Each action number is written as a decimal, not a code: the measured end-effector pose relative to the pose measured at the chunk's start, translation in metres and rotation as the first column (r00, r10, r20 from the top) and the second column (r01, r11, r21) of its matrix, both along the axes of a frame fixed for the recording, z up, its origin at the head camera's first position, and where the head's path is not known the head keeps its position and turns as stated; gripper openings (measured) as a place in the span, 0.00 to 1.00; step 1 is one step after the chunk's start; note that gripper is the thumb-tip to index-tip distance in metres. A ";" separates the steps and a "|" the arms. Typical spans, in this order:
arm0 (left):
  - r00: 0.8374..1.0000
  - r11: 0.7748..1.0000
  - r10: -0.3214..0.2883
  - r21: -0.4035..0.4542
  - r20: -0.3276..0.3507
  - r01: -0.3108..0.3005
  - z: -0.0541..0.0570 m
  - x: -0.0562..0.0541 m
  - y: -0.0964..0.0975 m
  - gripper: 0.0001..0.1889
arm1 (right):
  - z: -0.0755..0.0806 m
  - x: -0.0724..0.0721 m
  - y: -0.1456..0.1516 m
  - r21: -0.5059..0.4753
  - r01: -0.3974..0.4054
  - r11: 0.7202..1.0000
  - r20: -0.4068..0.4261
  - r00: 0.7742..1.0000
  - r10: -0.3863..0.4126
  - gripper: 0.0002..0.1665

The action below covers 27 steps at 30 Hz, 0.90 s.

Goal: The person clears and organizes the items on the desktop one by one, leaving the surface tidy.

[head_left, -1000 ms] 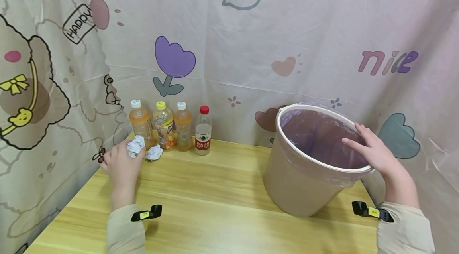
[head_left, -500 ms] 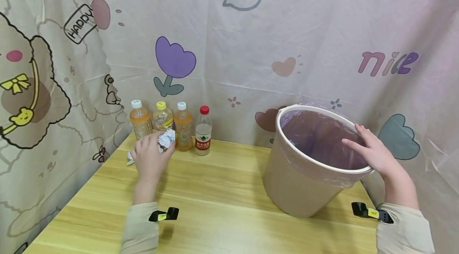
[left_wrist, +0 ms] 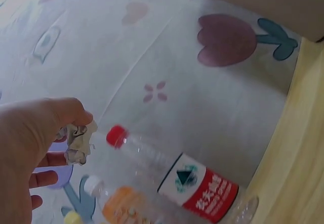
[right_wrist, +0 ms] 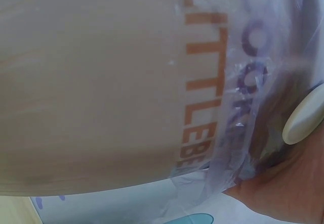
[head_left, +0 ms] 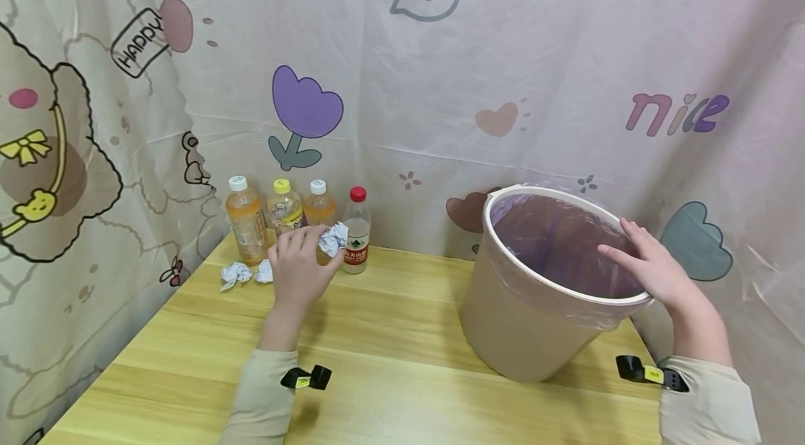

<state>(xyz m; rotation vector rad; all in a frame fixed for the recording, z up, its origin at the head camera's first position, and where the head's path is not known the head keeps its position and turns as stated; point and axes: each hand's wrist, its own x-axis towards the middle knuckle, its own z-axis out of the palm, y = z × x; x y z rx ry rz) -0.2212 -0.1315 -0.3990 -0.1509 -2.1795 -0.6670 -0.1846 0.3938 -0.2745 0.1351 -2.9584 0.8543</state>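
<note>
In the head view my left hand (head_left: 298,270) pinches a crumpled paper ball (head_left: 333,240) between thumb and fingers, raised in front of the bottles. The left wrist view has the same paper ball (left_wrist: 80,143) at the fingertips, near the red cap of a clear water bottle (left_wrist: 197,186). My right hand (head_left: 660,267) rests on the right rim of a beige trash bin (head_left: 522,319), its thumb extended over the opening and its fingers fairly straight. A clear plastic liner (right_wrist: 243,82) folds over the bin's edge in the right wrist view.
Two more paper balls lie at the table's left: one crumpled ball (head_left: 235,274) in full sight, another paper ball (head_left: 264,271) partly behind my left hand. Several bottles, including an orange-tinted bottle (head_left: 247,221), line the back edge against a printed curtain (head_left: 415,82).
My left hand has moved right from the table's left side, carrying the paper ball past the bottles, and the two other paper balls have come into view. My right hand stays on the bin.
</note>
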 end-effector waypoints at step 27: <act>0.966 0.958 -0.198 -0.242 -0.166 0.155 0.045 -0.008 0.088 0.21 | 0.001 0.002 -0.001 -0.015 -0.001 1.000 0.005 1.000 0.001 0.51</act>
